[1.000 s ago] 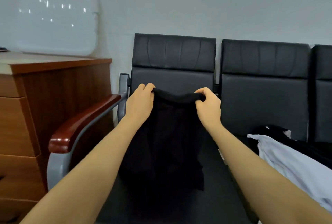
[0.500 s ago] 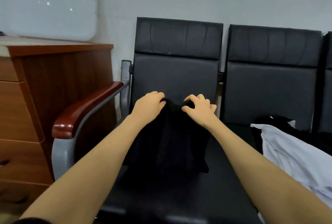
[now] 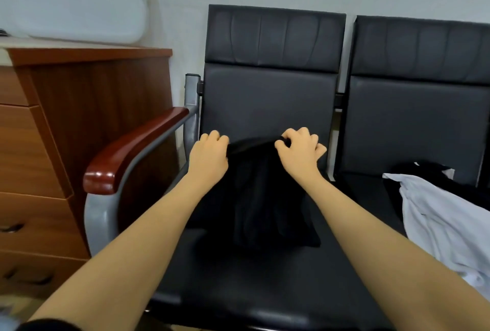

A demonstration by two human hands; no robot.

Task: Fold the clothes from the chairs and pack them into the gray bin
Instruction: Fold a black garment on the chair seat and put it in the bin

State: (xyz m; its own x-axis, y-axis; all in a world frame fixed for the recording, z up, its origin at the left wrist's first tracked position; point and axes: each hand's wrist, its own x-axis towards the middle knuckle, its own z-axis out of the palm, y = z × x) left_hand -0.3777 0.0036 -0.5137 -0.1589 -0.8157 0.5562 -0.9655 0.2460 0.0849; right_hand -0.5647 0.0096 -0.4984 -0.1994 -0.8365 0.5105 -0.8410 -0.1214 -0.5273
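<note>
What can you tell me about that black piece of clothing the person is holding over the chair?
The black garment is plain, dark, soft-looking cloth with no visible print; what kind of clothing it is cannot be told. The left hand and the right hand each grip its top edge, which sags a little between them. It hangs in loose vertical folds, and its lower part rests on the black chair seat.

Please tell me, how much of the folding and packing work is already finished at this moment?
Nothing looks packed; the gray bin is not in view. In hand: the left hand and right hand both grip the top edge of a black garment lying on the left chair's seat. Left: a white garment over more dark clothing waits unfolded on the next chair.
</note>
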